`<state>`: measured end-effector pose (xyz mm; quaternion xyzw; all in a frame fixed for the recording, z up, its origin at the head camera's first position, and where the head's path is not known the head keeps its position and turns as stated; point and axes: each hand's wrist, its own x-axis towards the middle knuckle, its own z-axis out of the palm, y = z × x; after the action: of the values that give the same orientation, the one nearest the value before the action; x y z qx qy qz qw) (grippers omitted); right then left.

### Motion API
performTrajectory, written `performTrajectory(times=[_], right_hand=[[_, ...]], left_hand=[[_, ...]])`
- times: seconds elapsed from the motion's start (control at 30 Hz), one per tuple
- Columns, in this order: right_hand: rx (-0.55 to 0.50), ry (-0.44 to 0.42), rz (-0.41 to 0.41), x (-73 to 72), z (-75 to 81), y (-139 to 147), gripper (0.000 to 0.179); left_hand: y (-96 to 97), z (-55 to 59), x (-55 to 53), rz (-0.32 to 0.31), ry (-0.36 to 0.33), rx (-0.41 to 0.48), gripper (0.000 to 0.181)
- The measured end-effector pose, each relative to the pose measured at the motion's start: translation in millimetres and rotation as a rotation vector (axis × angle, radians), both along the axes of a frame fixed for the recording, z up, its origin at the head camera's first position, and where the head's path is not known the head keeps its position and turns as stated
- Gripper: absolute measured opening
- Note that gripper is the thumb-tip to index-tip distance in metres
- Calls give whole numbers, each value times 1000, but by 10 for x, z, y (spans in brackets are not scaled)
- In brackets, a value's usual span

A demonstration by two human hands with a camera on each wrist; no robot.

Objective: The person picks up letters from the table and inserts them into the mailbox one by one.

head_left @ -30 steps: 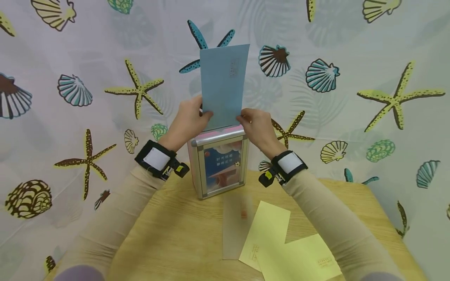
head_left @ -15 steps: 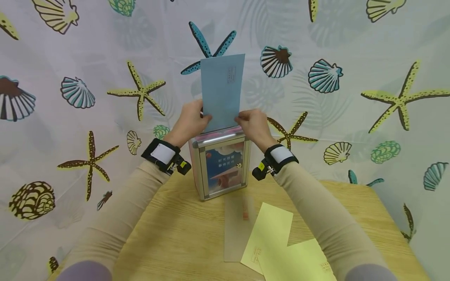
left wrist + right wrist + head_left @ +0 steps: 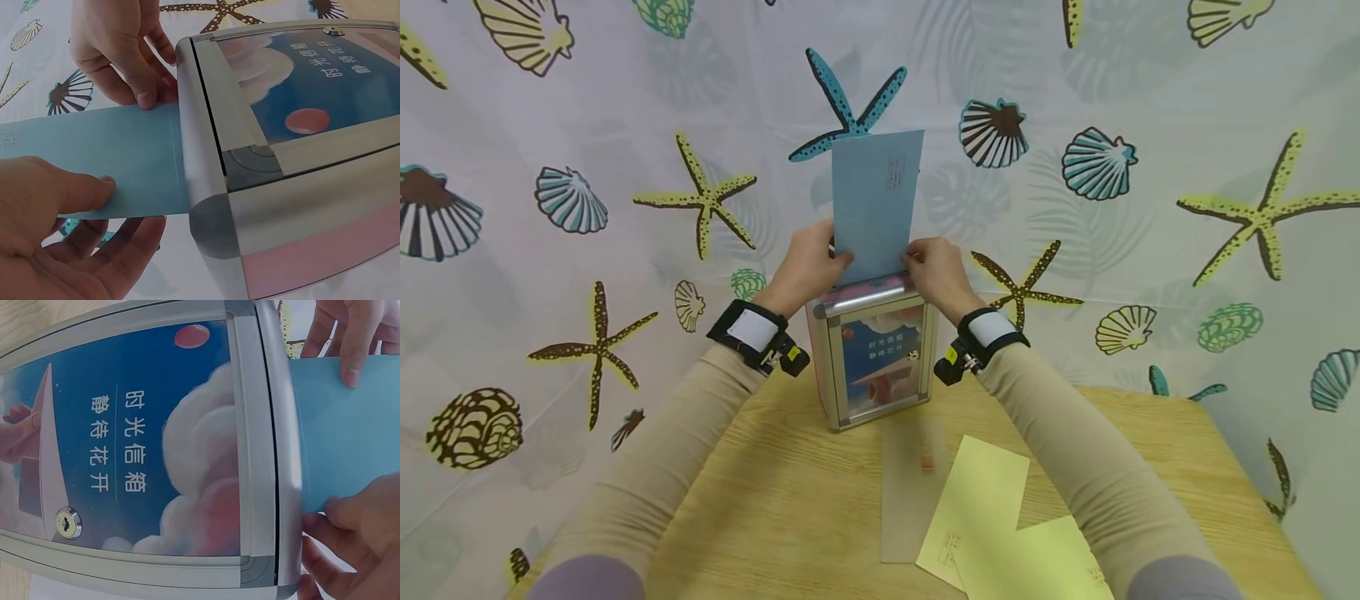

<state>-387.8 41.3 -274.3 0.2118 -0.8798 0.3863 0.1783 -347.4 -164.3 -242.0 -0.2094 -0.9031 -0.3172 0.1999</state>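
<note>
**Blue envelope [image 3: 874, 200] stands at the top of a metal-framed box [image 3: 883, 358]**

The envelope is held almost upright between the two hands, and its lower edge meets the box just behind the rounded silver front rim [image 3: 203, 125]. How much of it is inside the box, I cannot tell. The left hand [image 3: 808, 262] pinches the left edge: its thumb lies on the front face, and its fingers are behind. The right hand [image 3: 942, 267] pinches the opposite edge, low down and close to the rim, with the thumb on the paper and the other fingers bent. A small printed block is near the upper right corner of the envelope.

The box stands on a wooden tabletop [image 3: 760, 500]. Its front picture shows clouds, a red balloon and white characters, and there is a round lock [image 3: 68, 523] on it. In front of the box lies a grey-brown envelope [image 3: 902, 517]. Just beside it, to the right, two yellow envelopes [image 3: 981, 500] overlap each other. Behind everything hangs a pale cloth [image 3: 625, 108], printed with starfish and shells.
</note>
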Motion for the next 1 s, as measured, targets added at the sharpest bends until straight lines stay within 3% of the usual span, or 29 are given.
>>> performTrajectory(times=[0.2, 0.4, 0.57, 0.83, 1.0], right_hand=[[29, 35, 19, 4, 42, -16, 21], [-53, 110, 16, 32, 182, -39, 19], [-53, 141, 15, 52, 235, -34, 18], [10, 62, 24, 67, 176, -6, 18], [-38, 108, 16, 58, 227, -10, 19]], left_hand=[[-47, -35, -60, 17, -23, -8, 41], [-84, -75, -88, 22, -51, -23, 42], [-102, -90, -82, 35, -70, -33, 41], [-90, -11, -47, 37, 2, 19, 39], [-104, -35, -59, 22, 3, -16, 36]])
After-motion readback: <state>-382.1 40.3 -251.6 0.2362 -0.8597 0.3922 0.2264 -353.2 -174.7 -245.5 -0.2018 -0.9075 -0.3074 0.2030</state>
